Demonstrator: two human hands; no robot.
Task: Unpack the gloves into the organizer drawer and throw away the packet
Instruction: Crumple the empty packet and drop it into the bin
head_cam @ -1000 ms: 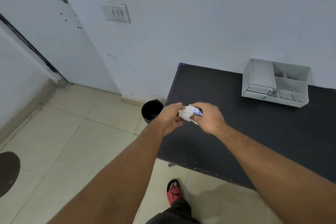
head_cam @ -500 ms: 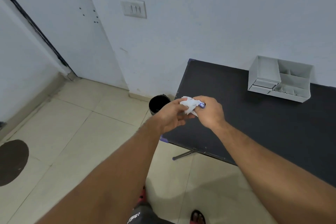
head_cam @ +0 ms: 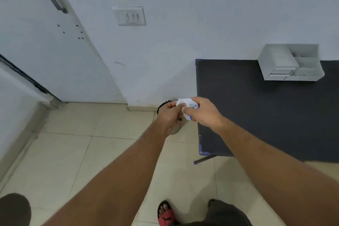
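Note:
A crumpled white packet with blue print is pinched between both hands. My left hand grips its left side and my right hand wraps its right side. Both hands hover above a black bin on the floor, which they mostly hide. The grey organizer with its small drawer stands on the black table at the back right, against the wall. No gloves can be made out.
The table's left edge runs just right of my hands, with a table leg sticking out below. A white door and a wall switch are to the left. My sandalled foot stands on the tiled floor.
I have stepped left and turned toward the wall. My hands with the packet have moved off the table's corner to above the bin. Both hands still hold the packet.

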